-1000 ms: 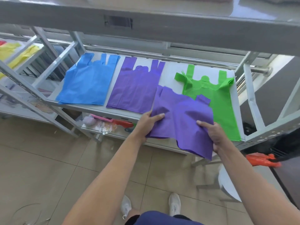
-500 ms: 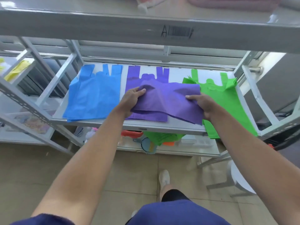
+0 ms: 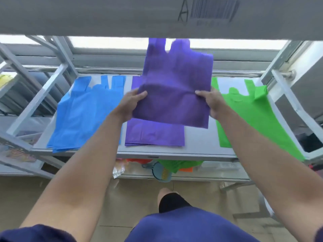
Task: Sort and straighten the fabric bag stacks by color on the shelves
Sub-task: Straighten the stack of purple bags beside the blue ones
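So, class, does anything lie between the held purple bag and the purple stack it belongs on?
Nothing visible does. The held purple bag, gripped by left hand and right hand, hangs over the purple stack, bare where it shows.

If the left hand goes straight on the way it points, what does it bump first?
The left hand grips the held bag. Pushing on, it would likely reach the purple stack below it on the shelf; depth is unclear.

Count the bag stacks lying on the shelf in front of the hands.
3: blue stack at left, purple stack in the middle beneath the held purple bag, green stack at right.
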